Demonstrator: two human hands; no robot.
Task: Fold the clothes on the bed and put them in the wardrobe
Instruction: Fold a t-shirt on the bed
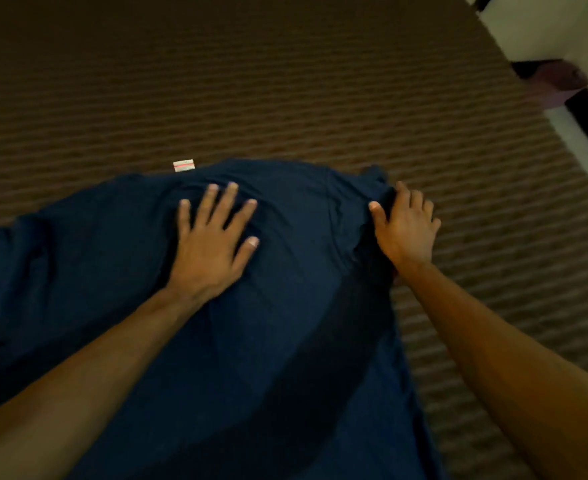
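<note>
Navy garment (285, 323) lies spread on the brown striped bed (285, 81), near and left parts cut off by the frame, so its type is unclear. Left hand (213, 244) lies flat on it, fingers splayed, gripping nothing. Right hand (405, 226) pinches the fabric's far right edge; fingertips partly hidden in the fold. Small white tag (183, 165) at the far edge, text unreadable. Top-right corner is blurred, wardrobe not identifiable.

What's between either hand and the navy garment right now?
Nothing visible. The left hand lies flat, fingers spread, directly on the navy garment. The right hand grips its right edge near the top. The wardrobe is out of view, so that path can't be judged.
</note>
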